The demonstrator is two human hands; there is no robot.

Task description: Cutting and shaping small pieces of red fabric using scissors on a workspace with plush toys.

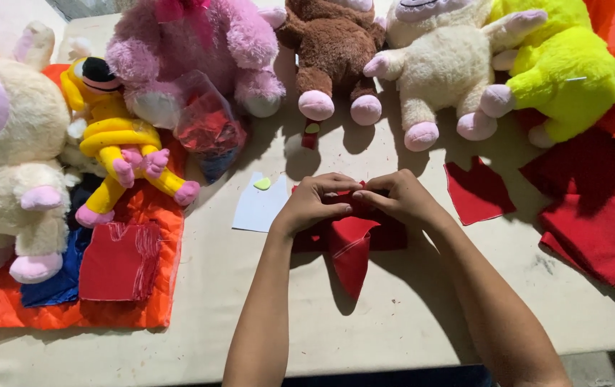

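Note:
A folded piece of red fabric (350,251) lies on the beige table (408,315) at the middle, tapering to a point toward me. My left hand (313,204) and my right hand (400,197) meet over its top edge. Both pinch the cloth with fingertips close together. A small white paper sheet (257,208) with a pale green scrap (262,184) on it lies just left of my left hand. A flat red fabric square (478,192) rests to the right of my right hand.
Plush toys line the back: cream (6,143), yellow (117,143), pink (192,50), brown (332,50), cream (440,64), lime (562,64). A clear bag of red bits (210,129) leans by the pink one. Red cloth (601,215) piles right; orange quilted mat (142,301) with red pieces (121,261) left.

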